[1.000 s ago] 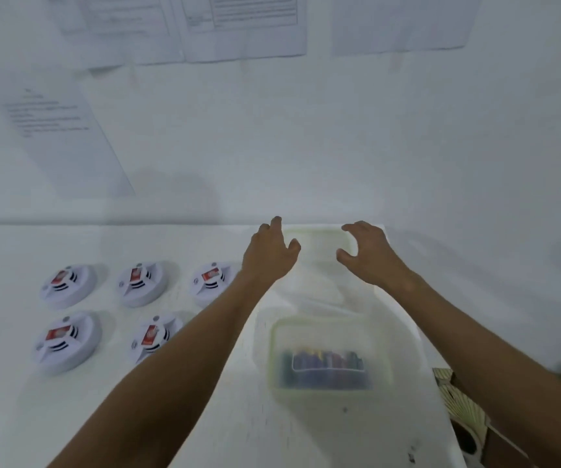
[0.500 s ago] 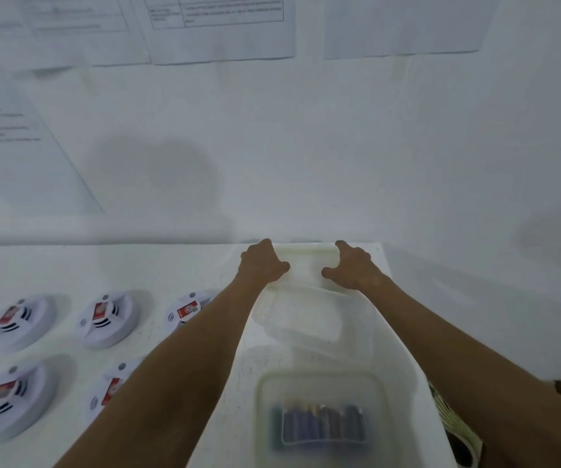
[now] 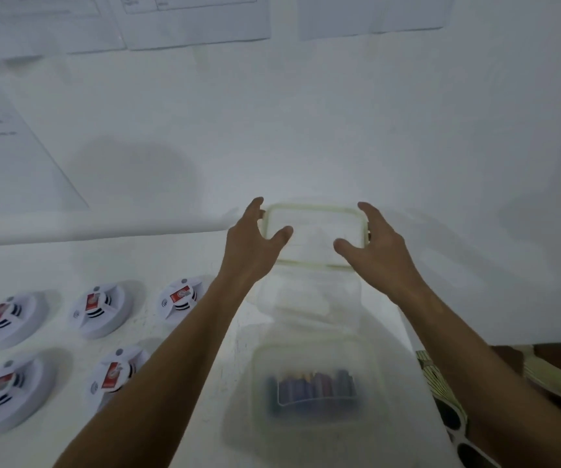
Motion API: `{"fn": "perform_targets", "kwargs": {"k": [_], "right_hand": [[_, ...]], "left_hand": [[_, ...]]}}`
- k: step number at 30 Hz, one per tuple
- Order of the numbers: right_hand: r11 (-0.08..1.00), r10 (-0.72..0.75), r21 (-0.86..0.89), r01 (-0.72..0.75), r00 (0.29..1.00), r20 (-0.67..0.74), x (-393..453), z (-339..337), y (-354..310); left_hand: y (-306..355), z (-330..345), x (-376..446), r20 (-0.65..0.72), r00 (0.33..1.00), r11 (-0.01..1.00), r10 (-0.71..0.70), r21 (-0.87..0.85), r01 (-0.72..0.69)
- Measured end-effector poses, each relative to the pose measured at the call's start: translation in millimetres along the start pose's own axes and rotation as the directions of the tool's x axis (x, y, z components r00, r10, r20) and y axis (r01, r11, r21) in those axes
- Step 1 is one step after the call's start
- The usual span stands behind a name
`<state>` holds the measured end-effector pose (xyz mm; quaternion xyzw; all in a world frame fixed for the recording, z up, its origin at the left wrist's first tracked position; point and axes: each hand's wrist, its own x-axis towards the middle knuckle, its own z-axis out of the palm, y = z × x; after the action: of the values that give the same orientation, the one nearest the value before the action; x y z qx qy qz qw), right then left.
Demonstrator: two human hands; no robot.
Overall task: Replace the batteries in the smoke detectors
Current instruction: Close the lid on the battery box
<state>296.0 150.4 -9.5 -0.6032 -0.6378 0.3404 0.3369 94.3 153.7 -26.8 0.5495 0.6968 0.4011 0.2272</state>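
Detectors (image 3: 98,310) left of lid (image 3: 314,236).

Wall papers (image 3: 198,18), detector labels (image 3: 91,301): print illegible.

Wall: white printed paper sheets (image 3: 194,18) hung along its top; one more sheet (image 3: 9,153) hung lower left.
Surface: the white table (image 3: 86,255) met the wall.
Lower right: green-and-brown patterned fabric (image 3: 549,376) lay beside the table's edge.

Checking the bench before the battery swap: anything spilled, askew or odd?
Nothing stands out. Five smoke detectors sit in tidy rows; batteries stay inside their closed container. Both hands are at the far container's lid.
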Motion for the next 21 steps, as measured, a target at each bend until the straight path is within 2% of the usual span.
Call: {"fn": "perform_targets", "kwargs": {"k": [8, 13, 18, 21], "right_hand": [[0.992, 0.127, 0.001, -0.128, 0.989, 0.069, -53.4, 10.6, 21.9], [0.987, 0.152, 0.037, -0.157, 0.983, 0.102, -54.3, 20.0, 31.1], [0.976, 0.142, 0.14, -0.165, 0.976, 0.163, -48.0, 29.3, 36.7], [0.98, 0.105, 0.144, -0.137, 0.972, 0.212, -40.9, 36.1, 35.5]], "left_hand": [[-23.2, 7.1, -42.5, 0.136, 0.99, 0.985, -0.04, 0.169, 0.016], [-31.2, 10.1, -53.8, 0.178, 0.978, 0.984, -0.105, 0.163, 0.076], [-36.4, 7.5, -61.6, 0.138, 0.98, 0.986, -0.141, 0.103, 0.127], [-33.4, 3.2, -63.2, 0.104, 0.981, 0.983, -0.167, 0.092, 0.158]]}}
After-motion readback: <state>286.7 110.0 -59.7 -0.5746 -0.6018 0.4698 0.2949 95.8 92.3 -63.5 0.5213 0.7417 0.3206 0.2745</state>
